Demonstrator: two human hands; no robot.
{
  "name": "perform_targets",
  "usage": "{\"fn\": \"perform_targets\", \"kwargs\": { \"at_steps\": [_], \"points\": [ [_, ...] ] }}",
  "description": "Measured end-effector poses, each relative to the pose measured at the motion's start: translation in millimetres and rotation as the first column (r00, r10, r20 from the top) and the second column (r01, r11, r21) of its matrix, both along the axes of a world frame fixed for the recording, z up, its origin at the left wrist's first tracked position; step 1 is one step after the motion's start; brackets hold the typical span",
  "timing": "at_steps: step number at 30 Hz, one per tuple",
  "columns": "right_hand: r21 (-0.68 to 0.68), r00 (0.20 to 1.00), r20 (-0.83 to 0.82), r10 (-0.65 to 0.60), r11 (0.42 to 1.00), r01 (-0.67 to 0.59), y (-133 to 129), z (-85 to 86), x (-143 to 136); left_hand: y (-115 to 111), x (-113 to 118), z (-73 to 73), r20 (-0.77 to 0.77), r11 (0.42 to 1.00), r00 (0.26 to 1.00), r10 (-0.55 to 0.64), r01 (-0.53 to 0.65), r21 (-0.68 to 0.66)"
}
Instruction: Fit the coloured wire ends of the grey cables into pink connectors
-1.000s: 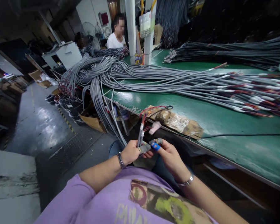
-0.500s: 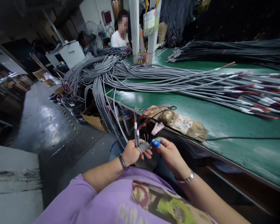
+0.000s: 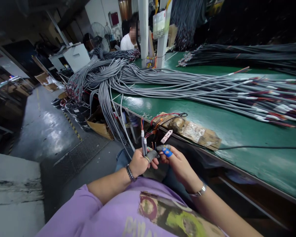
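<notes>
My left hand [image 3: 141,162], grey cover on its thumb, is closed around grey cables [image 3: 143,147] that stand upright out of the fist. White bands wrap their tops, with orange, blue and dark wires [image 3: 142,123] fanning out above. Thin bare-looking wire ends [image 3: 154,144] poke up beside the left thumb. My right hand [image 3: 174,157] meets it at the fingertips, pinched closed; a blue wrap covers one digit and a grey cover another. Whatever lies in that pinch is too small to make out. Just above is a small pinkish-white flat piece [image 3: 166,136] by the bench edge.
A long bundle of grey cables [image 3: 162,80] lies across the green bench [image 3: 261,154] and droops over its left end. Near the front edge sits a taped wooden block [image 3: 197,133] with a black cord. White posts [image 3: 143,33] rise behind; a person [image 3: 128,41] sits beyond.
My right hand has shifted slightly, its blue-wrapped digit turning right. The pinkish-white piece has turned and now shows dark marks. The left hand keeps its hold; the person beyond has turned their head.
</notes>
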State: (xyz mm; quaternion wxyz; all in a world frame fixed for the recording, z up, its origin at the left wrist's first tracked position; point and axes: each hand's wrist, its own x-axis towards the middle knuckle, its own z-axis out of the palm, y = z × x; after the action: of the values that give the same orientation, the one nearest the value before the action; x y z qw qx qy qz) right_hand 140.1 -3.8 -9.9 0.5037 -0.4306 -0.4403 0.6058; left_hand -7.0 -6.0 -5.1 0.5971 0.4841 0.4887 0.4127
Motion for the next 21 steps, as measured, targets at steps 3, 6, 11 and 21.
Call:
{"fn": "perform_targets", "kwargs": {
  "at_steps": [3, 6, 11, 21],
  "points": [
    [0.013, 0.999, 0.027, 0.039, 0.999, -0.039, 1.2, 8.8, -4.9, -2.5, 1.0, 0.7, -0.050, 0.999, 0.998, -0.035, 0.036, 0.014],
    [0.009, 0.998, 0.036, 0.050, 0.999, -0.051, 2.1, 11.5, -7.7, -3.7, 0.5, -1.7, -0.086, 0.999, 0.995, -0.048, 0.050, 0.019],
    [0.024, 0.996, 0.060, -0.067, 0.998, 0.066, 0.6, 1.7, -8.5, -3.4, 0.2, -4.8, -0.094, 0.999, 0.995, -0.024, 0.027, 0.031],
    [-0.202, 0.925, -0.350, -0.151, 0.976, 0.083, 10.7, -12.2, 10.2, 6.7, -5.9, 5.6, 0.033, 1.000, 0.999, 0.011, -0.011, -0.002]
  ]
}}
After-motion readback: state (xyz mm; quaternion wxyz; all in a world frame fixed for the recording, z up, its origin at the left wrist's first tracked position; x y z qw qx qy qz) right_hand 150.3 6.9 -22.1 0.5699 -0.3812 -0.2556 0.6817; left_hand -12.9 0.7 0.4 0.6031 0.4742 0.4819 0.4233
